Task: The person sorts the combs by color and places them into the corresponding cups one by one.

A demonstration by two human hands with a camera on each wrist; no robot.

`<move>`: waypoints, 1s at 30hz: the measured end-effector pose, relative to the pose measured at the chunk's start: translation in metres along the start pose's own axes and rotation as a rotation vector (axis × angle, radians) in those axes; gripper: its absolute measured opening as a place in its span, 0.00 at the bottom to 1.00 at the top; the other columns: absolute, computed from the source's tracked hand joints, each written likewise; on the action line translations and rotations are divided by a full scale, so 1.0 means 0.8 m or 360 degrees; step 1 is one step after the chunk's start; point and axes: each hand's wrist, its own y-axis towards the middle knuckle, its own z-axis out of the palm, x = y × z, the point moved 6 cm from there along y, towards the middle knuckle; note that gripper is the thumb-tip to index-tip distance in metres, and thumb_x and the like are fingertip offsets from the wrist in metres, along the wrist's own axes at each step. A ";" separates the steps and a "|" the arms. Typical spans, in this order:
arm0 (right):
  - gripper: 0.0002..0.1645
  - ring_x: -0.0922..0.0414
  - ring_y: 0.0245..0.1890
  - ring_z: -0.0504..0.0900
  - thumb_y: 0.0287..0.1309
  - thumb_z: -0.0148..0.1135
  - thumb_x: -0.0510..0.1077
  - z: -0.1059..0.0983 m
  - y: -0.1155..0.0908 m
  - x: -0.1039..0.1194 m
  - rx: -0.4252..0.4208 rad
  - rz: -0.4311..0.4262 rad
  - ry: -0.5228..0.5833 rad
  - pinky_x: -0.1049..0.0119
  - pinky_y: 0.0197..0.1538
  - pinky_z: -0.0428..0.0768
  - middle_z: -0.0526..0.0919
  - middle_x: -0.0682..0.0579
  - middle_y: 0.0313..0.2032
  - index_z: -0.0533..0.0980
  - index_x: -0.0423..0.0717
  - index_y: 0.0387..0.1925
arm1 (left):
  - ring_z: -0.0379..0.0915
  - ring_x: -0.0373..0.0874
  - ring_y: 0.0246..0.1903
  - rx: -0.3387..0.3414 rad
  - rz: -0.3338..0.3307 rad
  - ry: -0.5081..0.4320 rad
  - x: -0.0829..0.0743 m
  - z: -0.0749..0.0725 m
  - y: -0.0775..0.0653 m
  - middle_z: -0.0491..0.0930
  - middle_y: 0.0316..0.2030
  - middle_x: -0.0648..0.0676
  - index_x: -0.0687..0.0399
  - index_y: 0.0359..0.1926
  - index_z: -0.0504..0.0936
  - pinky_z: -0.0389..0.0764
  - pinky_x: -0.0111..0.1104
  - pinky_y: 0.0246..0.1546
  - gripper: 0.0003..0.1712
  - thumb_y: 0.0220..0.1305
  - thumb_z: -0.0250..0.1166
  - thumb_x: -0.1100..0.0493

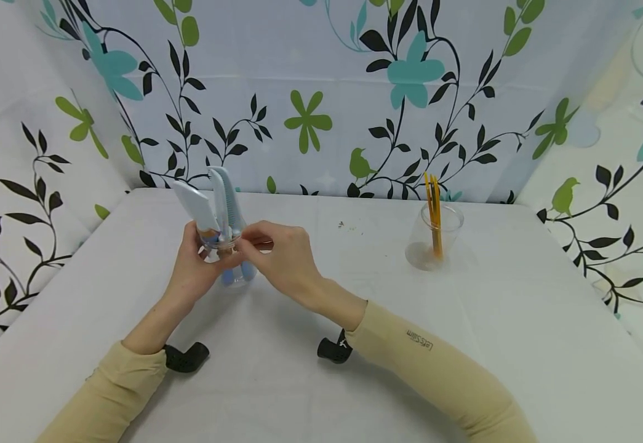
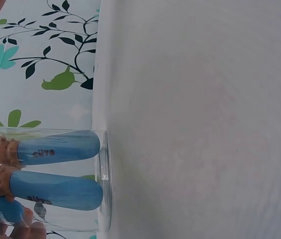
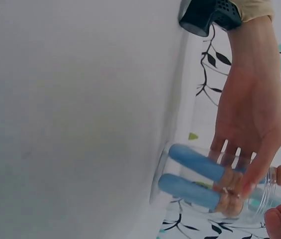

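A clear cup [image 1: 237, 278] at left centre holds several light-blue combs and brushes, some with bear-shaped collars on their blue handles [image 2: 55, 190]. Pale comb teeth [image 1: 234, 200] and a white, flat-backed piece [image 1: 195, 206] stick up out of it. My left hand [image 1: 198, 264] grips the cup from its left side, fingers wrapped behind it in the right wrist view. At the rim, my right hand [image 1: 285, 258] has its thumb and forefinger pinched together on the cup's right side. The cup's base is right at the white tabletop, handles pointing down inside.
Another clear cup [image 1: 414, 249] stands at the back right with several thin yellow sticks [image 1: 434, 215] leaning in it. Small dark specks [image 1: 341, 224] mark the white table [image 1: 310, 394] near the back. Patterned cloth [image 1: 310, 61] hangs behind and along both sides.
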 end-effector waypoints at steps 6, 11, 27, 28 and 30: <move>0.06 0.56 0.38 0.89 0.60 0.68 0.37 -0.027 -0.014 -0.013 0.0016 0.0021 -0.0077 0.68 0.45 0.86 0.89 0.47 0.37 0.83 0.38 0.39 | 0.53 0.60 0.72 -0.0004 -0.0024 0.0013 0.000 0.001 0.001 0.58 0.72 0.62 0.55 0.75 0.47 0.54 0.63 0.71 0.53 0.59 0.73 0.58; 0.09 0.56 0.40 0.88 0.59 0.69 0.38 -0.057 -0.028 -0.022 0.0001 0.0011 -0.0164 0.72 0.47 0.84 0.89 0.47 0.39 0.83 0.38 0.41 | 0.51 0.61 0.73 0.0020 -0.0042 0.0016 0.001 0.001 0.003 0.56 0.73 0.62 0.55 0.76 0.46 0.54 0.63 0.72 0.54 0.59 0.73 0.59; 0.14 0.53 0.42 0.88 0.57 0.72 0.40 -0.147 -0.076 -0.049 0.0011 0.0058 -0.0461 0.64 0.50 0.85 0.89 0.47 0.43 0.84 0.41 0.45 | 0.47 0.61 0.74 0.0108 -0.0093 -0.0012 0.004 0.003 0.002 0.52 0.75 0.61 0.54 0.76 0.42 0.50 0.60 0.74 0.55 0.61 0.72 0.56; 0.14 0.52 0.43 0.88 0.57 0.72 0.40 -0.152 -0.079 -0.052 0.0015 0.0071 -0.0484 0.63 0.50 0.85 0.89 0.46 0.43 0.83 0.41 0.46 | 0.47 0.61 0.74 0.0118 -0.0094 -0.0008 0.004 0.002 0.002 0.52 0.75 0.61 0.55 0.76 0.42 0.50 0.61 0.73 0.55 0.61 0.72 0.56; 0.16 0.51 0.44 0.87 0.57 0.72 0.41 -0.162 -0.087 -0.057 0.0025 0.0095 -0.0548 0.61 0.51 0.85 0.88 0.47 0.45 0.83 0.42 0.48 | 0.46 0.61 0.74 0.0141 -0.0094 -0.0001 0.004 0.002 0.003 0.51 0.75 0.62 0.55 0.76 0.42 0.50 0.61 0.73 0.56 0.61 0.72 0.55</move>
